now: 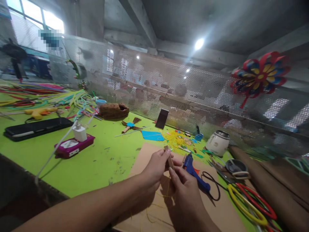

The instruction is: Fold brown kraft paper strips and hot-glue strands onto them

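Observation:
My left hand (158, 162) and my right hand (184, 183) meet over a sheet of brown cardboard (142, 161). Between them is a narrow brown strip (170, 158), which looks like cardboard or paper. My left thumb and fingers pinch its upper end. Lower down, my right thumb and fingers grip the same strip. A blue glue gun (196, 174) lies just right of my right hand, its dark cord looping beside it. Thin yellow strands (151, 216) lie on the cardboard below my hands.
Yellow shreds (177, 138), a blue paper piece (152, 135) and a phone (162, 118) are beyond my hands. To the right stand a white pot (218, 142) and scissors with yellow handles (246, 206). A purple power strip (74, 146) and black case (38, 127) lie left. Perforated mesh (145, 87) borders the table.

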Motion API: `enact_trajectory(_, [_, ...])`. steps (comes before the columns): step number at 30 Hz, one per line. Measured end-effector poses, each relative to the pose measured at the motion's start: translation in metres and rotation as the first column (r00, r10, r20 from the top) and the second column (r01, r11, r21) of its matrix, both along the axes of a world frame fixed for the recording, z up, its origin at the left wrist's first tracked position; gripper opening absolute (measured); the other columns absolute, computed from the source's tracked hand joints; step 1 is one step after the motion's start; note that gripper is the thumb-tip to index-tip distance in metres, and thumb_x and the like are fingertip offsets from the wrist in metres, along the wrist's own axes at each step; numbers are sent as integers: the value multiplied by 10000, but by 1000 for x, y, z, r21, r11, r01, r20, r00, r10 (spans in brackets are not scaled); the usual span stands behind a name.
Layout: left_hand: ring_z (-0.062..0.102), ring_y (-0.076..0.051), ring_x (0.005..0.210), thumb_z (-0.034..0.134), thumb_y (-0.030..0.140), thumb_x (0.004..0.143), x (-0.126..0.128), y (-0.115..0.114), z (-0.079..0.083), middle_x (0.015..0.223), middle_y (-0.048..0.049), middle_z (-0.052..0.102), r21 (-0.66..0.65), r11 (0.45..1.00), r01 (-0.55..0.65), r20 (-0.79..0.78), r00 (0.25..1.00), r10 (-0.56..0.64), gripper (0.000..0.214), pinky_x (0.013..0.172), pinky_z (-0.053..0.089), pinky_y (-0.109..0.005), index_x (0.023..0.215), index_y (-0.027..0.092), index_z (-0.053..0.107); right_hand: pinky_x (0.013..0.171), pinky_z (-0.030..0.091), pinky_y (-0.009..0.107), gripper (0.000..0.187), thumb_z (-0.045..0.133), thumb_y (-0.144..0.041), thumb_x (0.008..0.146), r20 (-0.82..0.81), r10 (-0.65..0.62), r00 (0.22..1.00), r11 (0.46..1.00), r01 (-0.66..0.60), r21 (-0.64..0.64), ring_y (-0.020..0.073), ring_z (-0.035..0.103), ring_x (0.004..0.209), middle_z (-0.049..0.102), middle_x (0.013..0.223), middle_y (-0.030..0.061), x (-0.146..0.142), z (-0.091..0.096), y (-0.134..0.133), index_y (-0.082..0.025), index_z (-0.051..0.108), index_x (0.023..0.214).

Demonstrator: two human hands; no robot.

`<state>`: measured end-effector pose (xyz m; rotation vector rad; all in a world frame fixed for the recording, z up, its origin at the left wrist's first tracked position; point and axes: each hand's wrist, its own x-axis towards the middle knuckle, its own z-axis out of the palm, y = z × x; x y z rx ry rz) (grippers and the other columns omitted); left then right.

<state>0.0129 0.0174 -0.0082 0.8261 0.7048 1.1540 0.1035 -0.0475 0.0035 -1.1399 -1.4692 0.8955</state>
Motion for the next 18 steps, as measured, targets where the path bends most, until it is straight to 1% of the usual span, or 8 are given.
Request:
enact_trajectory(3, [602,-148,512,458,364,846,1,-1,1,633,-54,645,-24,1000,8,4,1000,-8,198,590,464,-282,810,171,438,675,512,320,285,584,-210,677,-22,-25,999,1000,25,13,238,606,814,656,972,116,-2,1,1,-197,697,939])
enact_trajectory(5, [607,-158,519,462,391,843,2,-1,1,627,-53,643,-29,999,19,20,1000,-19,220,588,469,-291,811,175,432,655,506,304,236,566,-249,714,-47,-32,998,999,32,-1,222,602,790,656,943,112,-1,-2,4,-193,695,903])
enact_trajectory(7, [604,-157,520,479,410,832,0,0,2,646,-55,645,-15,1000,15,34,999,-14,238,587,472,-296,814,176,440,556,480,274,227,550,-325,755,-37,-21,999,999,19,-39,186,576,656,644,790,90,2,-8,7,-181,684,867])
enact_trajectory(9, [603,-150,543,501,424,821,-2,1,3,682,-65,651,9,1000,6,39,999,-7,257,598,475,-294,823,171,456,480,429,246,266,534,-400,787,-8,-13,1000,997,13,-71,146,510,535,573,626,41,7,-16,9,-171,665,817])
enact_trajectory(11, [613,-154,613,508,450,816,-5,1,5,731,-83,658,51,999,-14,35,999,12,290,633,478,-294,835,162,475,475,412,229,306,519,-442,810,5,-14,1000,995,15,-97,128,484,516,520,571,8,10,-23,10,-163,641,784])
enact_trajectory(13, [617,-161,673,497,489,815,-8,2,5,780,-98,661,99,995,-31,19,999,29,335,661,479,-298,850,155,494,494,433,226,328,519,-457,818,-32,-18,999,990,14,-138,126,500,533,528,581,4,12,-28,10,-149,628,790])
enact_trajectory(15, [614,-164,688,484,513,815,-9,2,4,813,-102,659,133,990,-43,4,999,43,364,664,478,-302,866,154,506,486,453,233,348,533,-467,810,-95,-7,995,982,-11,-188,125,509,521,545,578,6,12,-31,10,-131,622,821])
enact_trajectory(18, [611,-165,678,480,527,813,-9,2,2,809,-100,655,138,990,-29,6,1000,28,374,640,476,-298,863,157,508,467,460,239,362,562,-468,791,-167,21,986,975,-58,-216,113,502,474,549,554,0,10,-31,10,-116,611,856])
